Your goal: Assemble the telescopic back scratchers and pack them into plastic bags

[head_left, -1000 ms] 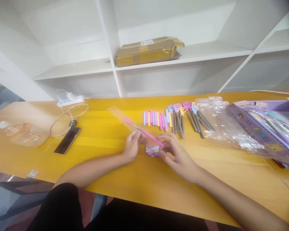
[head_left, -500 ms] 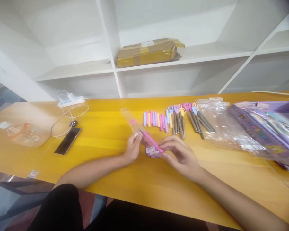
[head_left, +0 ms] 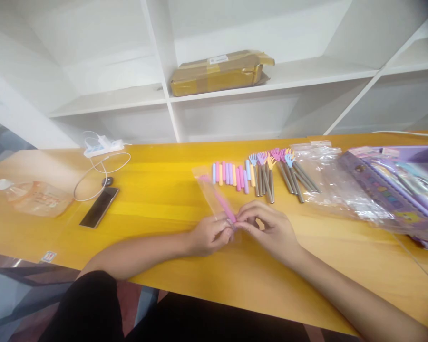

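Note:
A pink back scratcher (head_left: pixel 224 205) lies inside a long clear plastic bag (head_left: pixel 209 194), its claw head pointing away from me. My left hand (head_left: pixel 212 233) is closed on the near end of the bag, thumb bent over it. Against the same end, beside the handle's tip, my right hand (head_left: pixel 266 224) pinches with thumb and fingers. The two hands' fingertips nearly meet, hiding the bag's mouth. Beyond them stands a row of coloured handle sleeves (head_left: pixel 231 175) in pink, purple, blue and yellow. To its right lie several metal-stemmed scratchers (head_left: pixel 267 178) with hand-shaped heads.
Clear plastic bags (head_left: pixel 337 185) are piled at right beside a purple box (head_left: pixel 381 190) of packed items. At left are a phone (head_left: pixel 99 207), a white cable (head_left: pixel 79 183), a power strip (head_left: pixel 103 148) and an orange-printed pouch (head_left: pixel 39 198). A taped parcel (head_left: pixel 219 76) sits on the shelf.
The scratcher has slid fully into the bag. My left hand has moved right and down to the bag's near end, beside my right hand. The printed piece beneath is now hidden by my hands.

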Demonstrator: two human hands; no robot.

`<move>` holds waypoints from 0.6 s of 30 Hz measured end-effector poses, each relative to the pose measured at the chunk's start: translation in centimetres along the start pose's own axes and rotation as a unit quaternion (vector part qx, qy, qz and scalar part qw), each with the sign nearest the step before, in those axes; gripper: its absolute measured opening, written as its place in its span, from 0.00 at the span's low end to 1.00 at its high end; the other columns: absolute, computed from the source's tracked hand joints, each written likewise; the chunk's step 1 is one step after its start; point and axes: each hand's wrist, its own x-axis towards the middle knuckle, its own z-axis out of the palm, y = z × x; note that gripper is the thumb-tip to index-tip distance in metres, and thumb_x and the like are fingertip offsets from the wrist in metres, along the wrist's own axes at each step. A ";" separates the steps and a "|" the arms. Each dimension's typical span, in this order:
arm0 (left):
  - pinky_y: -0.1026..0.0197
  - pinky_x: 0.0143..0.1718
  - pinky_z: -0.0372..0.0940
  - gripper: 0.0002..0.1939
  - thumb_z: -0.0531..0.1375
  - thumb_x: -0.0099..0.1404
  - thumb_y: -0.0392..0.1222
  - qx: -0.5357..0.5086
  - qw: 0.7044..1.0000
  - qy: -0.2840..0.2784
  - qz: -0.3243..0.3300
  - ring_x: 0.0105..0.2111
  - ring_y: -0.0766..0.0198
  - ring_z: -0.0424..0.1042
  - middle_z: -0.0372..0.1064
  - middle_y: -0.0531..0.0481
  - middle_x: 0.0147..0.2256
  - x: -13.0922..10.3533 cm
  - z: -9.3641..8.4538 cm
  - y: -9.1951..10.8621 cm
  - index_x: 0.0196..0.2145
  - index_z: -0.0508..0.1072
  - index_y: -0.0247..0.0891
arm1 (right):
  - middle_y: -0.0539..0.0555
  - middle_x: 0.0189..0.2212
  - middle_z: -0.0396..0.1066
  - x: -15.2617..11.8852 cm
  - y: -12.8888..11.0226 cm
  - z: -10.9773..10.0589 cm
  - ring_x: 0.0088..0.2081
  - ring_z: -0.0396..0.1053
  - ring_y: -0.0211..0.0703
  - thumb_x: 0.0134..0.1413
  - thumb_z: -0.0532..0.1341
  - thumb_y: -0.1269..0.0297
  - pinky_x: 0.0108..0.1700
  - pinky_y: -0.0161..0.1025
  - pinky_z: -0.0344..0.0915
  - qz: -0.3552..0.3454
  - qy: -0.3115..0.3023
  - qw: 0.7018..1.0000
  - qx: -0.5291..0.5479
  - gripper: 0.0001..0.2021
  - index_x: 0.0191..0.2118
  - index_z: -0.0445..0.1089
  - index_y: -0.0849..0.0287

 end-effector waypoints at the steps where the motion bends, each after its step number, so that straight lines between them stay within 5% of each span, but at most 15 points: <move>1: 0.55 0.49 0.71 0.16 0.53 0.75 0.43 0.005 1.000 -0.007 0.000 0.40 0.54 0.76 0.75 0.42 0.35 -0.1 0.0 0.0 0.33 0.78 0.40 | 0.54 0.36 0.75 0.0 0.0 -0.1 0.28 0.69 0.37 0.67 0.68 0.59 0.29 0.36 0.69 0.008 -0.002 1.000 0.004 0.07 0.38 0.78 0.55; 12: 0.52 0.52 0.71 0.18 0.52 0.75 0.44 0.011 0.999 -0.035 -0.010 0.44 0.51 0.77 0.77 0.40 0.37 -0.2 0.2 0.4 0.31 0.77 0.40 | 0.53 0.40 0.70 0.3 1.3 0.1 0.31 0.65 0.35 0.60 0.73 0.51 0.36 0.37 0.70 0.122 -0.072 0.985 0.095 0.15 0.46 0.78 0.55; 18: 0.57 0.41 0.70 0.19 0.58 0.74 0.52 -0.092 0.992 0.003 -0.086 0.34 0.58 0.75 0.75 0.44 0.31 -0.4 1.0 0.7 0.29 0.74 0.38 | 0.53 0.44 0.68 0.3 1.1 0.0 0.36 0.67 0.36 0.59 0.74 0.51 0.42 0.38 0.72 0.109 -0.128 0.973 0.158 0.18 0.49 0.76 0.54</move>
